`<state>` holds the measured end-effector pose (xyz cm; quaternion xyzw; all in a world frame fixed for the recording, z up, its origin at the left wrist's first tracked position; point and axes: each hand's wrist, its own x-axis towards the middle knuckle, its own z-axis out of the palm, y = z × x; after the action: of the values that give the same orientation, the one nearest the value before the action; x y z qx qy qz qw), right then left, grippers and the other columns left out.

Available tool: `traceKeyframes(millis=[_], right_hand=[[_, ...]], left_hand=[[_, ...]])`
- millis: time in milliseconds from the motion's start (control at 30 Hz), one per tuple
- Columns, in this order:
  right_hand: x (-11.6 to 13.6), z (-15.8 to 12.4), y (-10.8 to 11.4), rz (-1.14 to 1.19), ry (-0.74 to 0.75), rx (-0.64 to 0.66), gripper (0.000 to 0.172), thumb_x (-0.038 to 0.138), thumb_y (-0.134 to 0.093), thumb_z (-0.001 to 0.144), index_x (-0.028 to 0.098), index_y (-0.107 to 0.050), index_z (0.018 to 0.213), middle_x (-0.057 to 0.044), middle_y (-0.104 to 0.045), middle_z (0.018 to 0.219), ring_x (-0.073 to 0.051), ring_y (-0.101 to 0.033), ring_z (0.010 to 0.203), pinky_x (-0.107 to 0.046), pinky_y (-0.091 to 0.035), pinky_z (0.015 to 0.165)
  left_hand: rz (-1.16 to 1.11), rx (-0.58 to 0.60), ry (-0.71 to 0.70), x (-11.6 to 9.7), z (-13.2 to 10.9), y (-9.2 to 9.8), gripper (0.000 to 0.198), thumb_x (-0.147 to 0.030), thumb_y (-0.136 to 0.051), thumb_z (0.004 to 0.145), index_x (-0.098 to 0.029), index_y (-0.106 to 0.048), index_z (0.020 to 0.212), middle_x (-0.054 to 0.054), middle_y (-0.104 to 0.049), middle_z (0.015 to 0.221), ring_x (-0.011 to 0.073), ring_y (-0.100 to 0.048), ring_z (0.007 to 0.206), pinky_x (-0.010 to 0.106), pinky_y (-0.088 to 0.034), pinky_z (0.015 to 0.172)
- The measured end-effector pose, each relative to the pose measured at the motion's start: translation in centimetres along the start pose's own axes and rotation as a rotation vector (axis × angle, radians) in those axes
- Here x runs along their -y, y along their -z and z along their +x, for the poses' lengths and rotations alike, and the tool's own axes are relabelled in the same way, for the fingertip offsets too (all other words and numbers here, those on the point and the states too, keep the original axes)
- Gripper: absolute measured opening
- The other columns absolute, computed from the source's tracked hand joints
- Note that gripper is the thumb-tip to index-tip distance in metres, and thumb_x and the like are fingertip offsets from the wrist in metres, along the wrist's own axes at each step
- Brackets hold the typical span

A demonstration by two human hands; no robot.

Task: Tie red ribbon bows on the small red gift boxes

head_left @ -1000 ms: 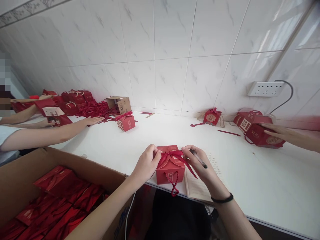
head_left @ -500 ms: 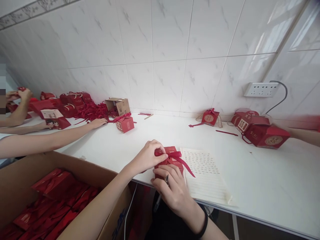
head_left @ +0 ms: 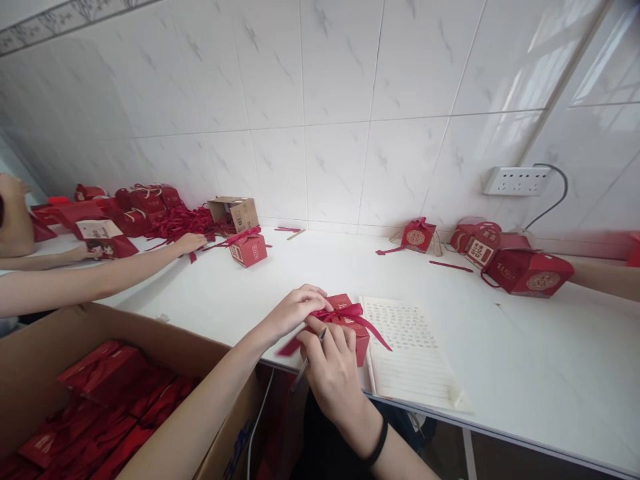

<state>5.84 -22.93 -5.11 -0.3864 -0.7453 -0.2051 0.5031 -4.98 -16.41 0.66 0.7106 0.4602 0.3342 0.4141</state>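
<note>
In front of me at the table's near edge sits a small red gift box (head_left: 362,348) with gold print. A dark red ribbon (head_left: 354,311) is tied in a bow across its top, one tail hanging right and another left. My left hand (head_left: 295,312) pinches the bow's left side. Thumb and fingers of my right hand (head_left: 334,370) close on the ribbon just below, partly hiding the knot. A slim pen (head_left: 299,377) is tucked between my right fingers, pointing down past the table edge.
Right of the box lies a handwritten notebook (head_left: 410,353). A carton (head_left: 200,340) of red boxes stands at left. Further back are another ribboned box (head_left: 250,250), a ribbon pile (head_left: 183,223), a small red box (head_left: 419,236) and larger red boxes (head_left: 530,270). A co-worker's arm (head_left: 115,270) reaches in.
My right hand has shifted left and up to the bow, and a left ribbon tail now shows. My left fingers have straightened somewhat. The co-worker's hand has drawn back slightly left with a ribbon.
</note>
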Motion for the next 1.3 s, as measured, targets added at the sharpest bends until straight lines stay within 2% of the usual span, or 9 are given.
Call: traceKeyframes(millis=[167,367,733,867,967,1033,1100,1200,1300], right_hand=[[-0.1,0.4,0.0,0.094,-0.057,-0.096,0.027,-0.005,-0.035,0.08,0.017,-0.052,0.078,-0.004,-0.056,0.071,-0.017,-0.043,0.064,-0.032,-0.033,0.062],[-1.5,-0.4,1.0,0.494,-0.041,-0.104,0.027,-0.006,-0.043,0.08,0.018,-0.053,0.088,-0.006,-0.062,0.091,-0.018,-0.054,0.083,-0.033,-0.047,0.07],[-1.4,-0.3,2.0,0.437,0.021,-0.124,0.018,0.0,-0.054,0.082,0.018,-0.056,0.082,-0.003,-0.054,0.07,-0.014,-0.047,0.064,-0.026,-0.041,0.053],[-1.1,0.1,2.4,0.449,0.036,-0.082,0.02,-0.001,-0.051,0.082,0.019,-0.056,0.082,-0.002,-0.057,0.07,-0.015,-0.049,0.064,-0.028,-0.042,0.056],[-2.7,0.4,3.4,0.525,0.091,-0.049,0.009,0.013,-0.056,0.085,0.02,-0.055,0.089,-0.005,-0.061,0.079,-0.018,-0.055,0.073,-0.033,-0.045,0.064],[-4.6,0.8,4.0,0.536,-0.045,-0.12,0.009,0.028,-0.056,0.087,0.021,-0.054,0.092,-0.007,-0.063,0.085,-0.021,-0.057,0.079,-0.035,-0.046,0.068],[-6.9,1.3,4.3,0.472,-0.358,-0.138,0.018,0.038,-0.053,0.088,0.021,-0.053,0.086,-0.007,-0.062,0.082,-0.02,-0.057,0.075,-0.033,-0.045,0.065],[-9.4,2.1,3.9,0.472,-0.671,0.114,0.031,0.048,-0.054,0.083,0.02,-0.052,0.072,-0.003,-0.057,0.068,-0.017,-0.051,0.061,-0.029,-0.039,0.057],[-10.1,2.5,3.0,0.649,-0.752,0.268,0.037,0.054,-0.058,0.077,0.019,-0.05,0.068,-0.001,-0.053,0.063,-0.014,-0.045,0.056,-0.027,-0.035,0.054]], left_hand=[[0.045,0.012,-0.02,-0.2,-0.3,0.1,0.019,-0.028,-0.054,0.072,-0.022,-0.071,0.074,0.006,-0.058,0.11,0.0218,-0.055,0.104,0.035,-0.039,0.096],[0.221,-0.061,-0.099,-0.7,-0.7,-0.8,0.013,-0.033,-0.063,0.069,-0.022,-0.069,0.07,0.006,-0.06,0.104,0.0234,-0.053,0.101,0.037,-0.041,0.091],[0.297,-0.223,-0.091,0.2,-0.8,-2.5,0.011,-0.028,-0.06,0.07,-0.023,-0.069,0.066,0.004,-0.06,0.1,0.0235,-0.047,0.104,0.04,-0.037,0.097],[0.292,-0.218,-0.083,0.3,-0.7,-2.4,0.012,-0.029,-0.059,0.07,-0.023,-0.069,0.068,0.004,-0.06,0.1,0.0233,-0.047,0.105,0.039,-0.037,0.096],[0.288,-0.213,-0.116,0.4,-0.8,-2.1,0.012,-0.032,-0.059,0.072,-0.022,-0.067,0.071,0.004,-0.06,0.1,0.0226,-0.048,0.104,0.038,-0.037,0.095],[0.295,-0.28,-0.146,0.3,-1.2,-1.8,0.014,-0.034,-0.057,0.075,-0.022,-0.063,0.078,0.004,-0.06,0.1,0.0216,-0.05,0.102,0.036,-0.039,0.09],[0.332,-0.4,-0.125,0.1,-1.8,-1.4,0.018,-0.039,-0.053,0.078,-0.021,-0.057,0.079,0.004,-0.059,0.094,0.0208,-0.052,0.096,0.034,-0.041,0.083],[0.415,-0.428,0.029,-0.6,-2.8,-1.1,0.034,-0.049,-0.041,0.083,-0.021,-0.045,0.064,0.002,-0.056,0.071,0.019,-0.054,0.073,0.031,-0.04,0.068],[0.459,-0.328,0.126,-1.3,-3.2,-1.5,0.039,-0.052,-0.037,0.084,-0.021,-0.04,0.06,-0.001,-0.052,0.059,0.0169,-0.051,0.058,0.028,-0.036,0.058]])
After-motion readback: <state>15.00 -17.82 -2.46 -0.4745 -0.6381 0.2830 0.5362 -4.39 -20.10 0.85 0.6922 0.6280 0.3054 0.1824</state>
